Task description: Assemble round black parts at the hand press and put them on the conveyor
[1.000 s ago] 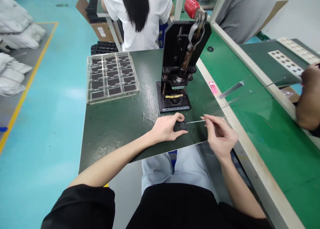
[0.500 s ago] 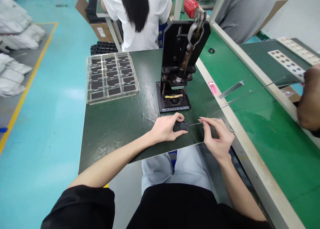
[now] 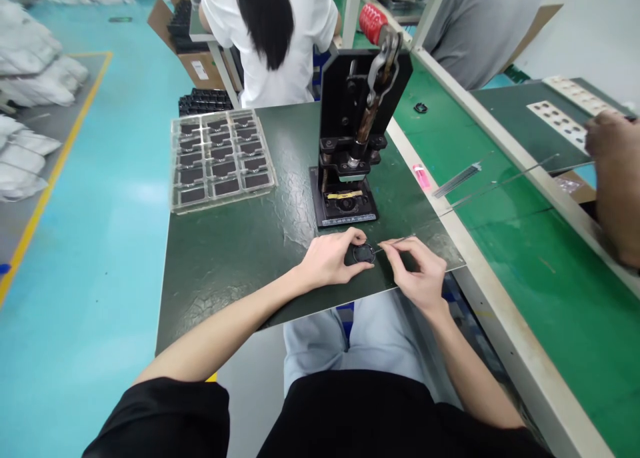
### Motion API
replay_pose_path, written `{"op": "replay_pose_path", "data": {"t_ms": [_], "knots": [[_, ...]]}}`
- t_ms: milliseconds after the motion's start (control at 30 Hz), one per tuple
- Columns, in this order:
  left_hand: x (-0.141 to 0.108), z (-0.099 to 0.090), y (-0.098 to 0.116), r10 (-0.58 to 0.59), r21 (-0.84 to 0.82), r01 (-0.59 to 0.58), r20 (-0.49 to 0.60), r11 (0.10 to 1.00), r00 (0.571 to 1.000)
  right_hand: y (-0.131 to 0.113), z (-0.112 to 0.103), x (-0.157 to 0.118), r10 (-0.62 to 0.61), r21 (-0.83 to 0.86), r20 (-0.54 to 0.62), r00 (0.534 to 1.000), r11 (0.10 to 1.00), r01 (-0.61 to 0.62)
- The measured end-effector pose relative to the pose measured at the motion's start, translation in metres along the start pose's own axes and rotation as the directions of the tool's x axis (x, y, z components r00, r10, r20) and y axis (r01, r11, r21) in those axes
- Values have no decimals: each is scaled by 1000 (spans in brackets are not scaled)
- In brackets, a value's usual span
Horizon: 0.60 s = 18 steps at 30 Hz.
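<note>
Near the front edge of the dark green table, my left hand grips a round black part between thumb and fingers. My right hand is closed just to the right, pinching a thin metal rod. The rod's left tip reaches the right rim of the round part. Behind my hands stands a black hand press with a red handle and a yellow strip on its base.
A clear tray of dark pieces lies at the table's back left. More thin rods and a pink item lie to the right. A person in white sits ahead; another person's hand is at far right.
My right hand has moved left along the rod, closer to the round part. My left hand still holds the part. The other person's hand at far right has shifted left. The view has shifted slightly.
</note>
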<state>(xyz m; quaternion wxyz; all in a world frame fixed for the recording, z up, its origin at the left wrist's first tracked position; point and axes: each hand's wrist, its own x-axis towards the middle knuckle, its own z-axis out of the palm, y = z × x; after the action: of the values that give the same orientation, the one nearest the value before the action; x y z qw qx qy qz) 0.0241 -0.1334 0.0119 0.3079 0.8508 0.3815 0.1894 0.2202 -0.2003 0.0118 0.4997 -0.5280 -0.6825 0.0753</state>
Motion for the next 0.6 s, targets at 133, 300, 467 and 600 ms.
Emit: {"op": "replay_pose_path", "data": {"t_ms": [133,300,467,600], "knots": [[-1,1,-2,7,1,-7,-2,1000,1000,0,6,-2,-19,-30,24,1000,999,19],[-1,1,-5,11,-2,-11,-18,1000,1000,-2,15,-5,-106,-39,23,994,994,107],[-2,1,-7,-18,-6,18,-24,1000,1000,1,24,-6,-183,-63,7,983,981,183],[-3,2,-9,-31,9,32,-25,999,999,3,28,-8,-136,-28,13,991,990,136]]}}
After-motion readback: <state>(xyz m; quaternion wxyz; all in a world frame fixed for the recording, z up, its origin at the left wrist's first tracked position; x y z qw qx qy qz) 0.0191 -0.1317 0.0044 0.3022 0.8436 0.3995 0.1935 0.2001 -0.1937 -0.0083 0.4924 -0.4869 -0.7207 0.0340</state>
